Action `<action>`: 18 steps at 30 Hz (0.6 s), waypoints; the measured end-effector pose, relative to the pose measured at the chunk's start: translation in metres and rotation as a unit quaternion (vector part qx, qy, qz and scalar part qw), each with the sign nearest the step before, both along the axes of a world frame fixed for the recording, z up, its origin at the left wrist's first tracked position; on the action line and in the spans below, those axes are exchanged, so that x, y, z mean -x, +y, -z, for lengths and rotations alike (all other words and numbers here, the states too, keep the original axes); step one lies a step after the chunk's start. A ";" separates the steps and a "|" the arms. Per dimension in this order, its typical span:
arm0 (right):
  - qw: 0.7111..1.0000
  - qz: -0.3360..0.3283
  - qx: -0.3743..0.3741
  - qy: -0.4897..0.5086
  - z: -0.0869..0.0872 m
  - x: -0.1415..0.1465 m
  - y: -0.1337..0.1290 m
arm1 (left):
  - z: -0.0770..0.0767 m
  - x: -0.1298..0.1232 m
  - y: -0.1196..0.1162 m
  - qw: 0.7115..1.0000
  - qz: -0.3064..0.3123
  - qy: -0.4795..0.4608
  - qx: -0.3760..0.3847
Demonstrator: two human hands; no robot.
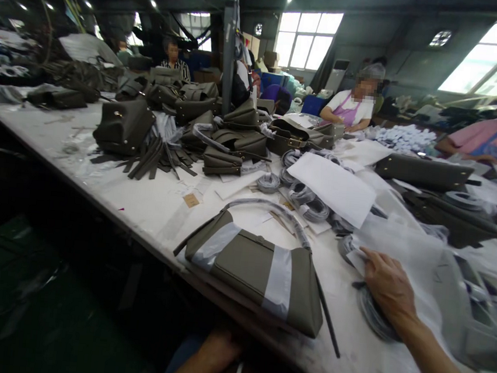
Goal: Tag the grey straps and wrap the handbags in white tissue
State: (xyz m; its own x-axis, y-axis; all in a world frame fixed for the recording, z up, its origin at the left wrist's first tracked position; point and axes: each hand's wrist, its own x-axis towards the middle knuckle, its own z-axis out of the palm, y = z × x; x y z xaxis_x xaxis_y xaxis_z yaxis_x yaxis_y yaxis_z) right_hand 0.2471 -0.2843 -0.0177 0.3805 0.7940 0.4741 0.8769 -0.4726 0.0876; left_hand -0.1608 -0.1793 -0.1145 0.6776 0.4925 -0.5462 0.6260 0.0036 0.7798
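A dark olive handbag (241, 262) lies along the table's front edge, two pale wrapping strips across its flap and its handle (273, 205) covered in clear plastic. Loose straps stick out at both ends. To its right, my right hand (391, 285) has its fingers closed on the edge of a thin white sheet (410, 243), above a grey coiled strap (374, 313). My left hand (219, 348) is low, below the table edge in front of the bag; its fingers are lost in shadow.
Several olive bags (125, 125) and loose straps (157, 157) crowd the table behind. Coiled wrapped straps (312, 204) and a white sheet (332, 186) lie mid-table. Across it, a person in a purple apron (346, 108) and one in pink (477, 138) work. A post (228, 55) rises behind.
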 end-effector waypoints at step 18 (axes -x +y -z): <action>0.996 -0.067 -0.037 0.043 0.004 0.002 -0.007 | 0.019 0.018 0.006 0.986 -0.074 -0.132 0.062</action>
State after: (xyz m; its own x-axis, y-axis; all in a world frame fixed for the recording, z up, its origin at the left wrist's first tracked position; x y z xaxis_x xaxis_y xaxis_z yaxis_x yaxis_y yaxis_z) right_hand 0.2448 -0.2914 -0.0214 0.3143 0.8050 0.5032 0.9357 -0.3523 -0.0208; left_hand -0.1790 -0.1731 -0.1340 0.7296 0.5373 -0.4231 0.3865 0.1864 0.9032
